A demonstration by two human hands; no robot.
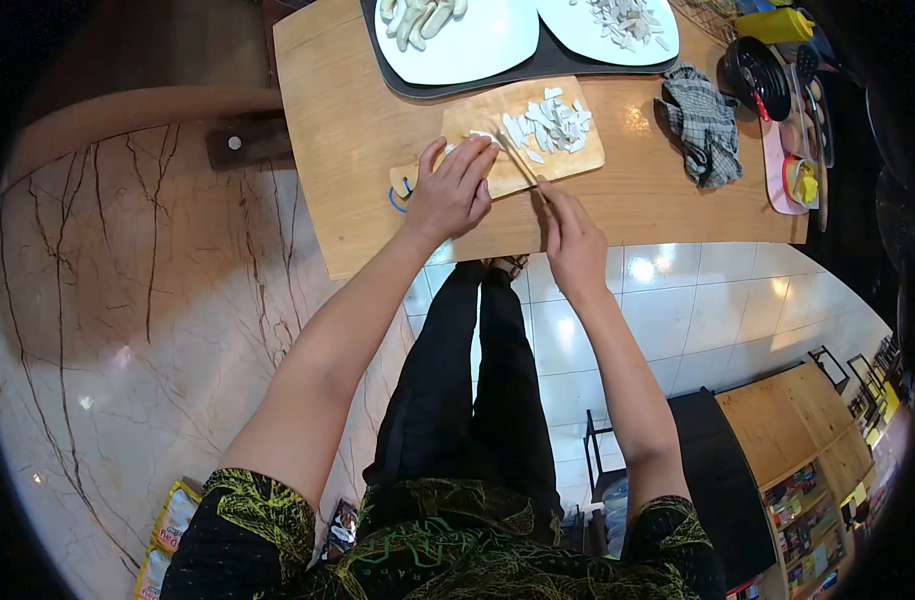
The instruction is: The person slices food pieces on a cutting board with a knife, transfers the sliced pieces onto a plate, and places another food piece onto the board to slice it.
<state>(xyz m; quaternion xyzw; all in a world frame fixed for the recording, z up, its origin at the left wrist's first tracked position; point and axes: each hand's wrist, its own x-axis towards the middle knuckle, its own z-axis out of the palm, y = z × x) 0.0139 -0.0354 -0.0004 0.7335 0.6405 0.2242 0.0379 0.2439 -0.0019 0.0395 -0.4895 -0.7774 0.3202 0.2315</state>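
Observation:
A wooden cutting board point(581, 166) lies near the front edge of the table. My left hand point(456, 187) presses down on its left part, fingers bent over a pale white food piece point(486, 136) that they mostly hide. In my right hand point(575, 240) is a knife point(518, 158), its blade slanting up and left, close beside my left fingertips. Just right of the blade lies a loose heap of white cut slices point(555, 126). A blue cord loop point(398, 201) hangs from the board's handle end.
Behind the board, a dark tray point(428, 90) carries a white plate point(478, 60) of long pale pieces and another plate point(583, 45) of small chopped bits. To the right are a checkered cloth point(703, 125), a black bowl point(757, 78), a yellow bottle point(775, 26) and a pink board point(778, 180).

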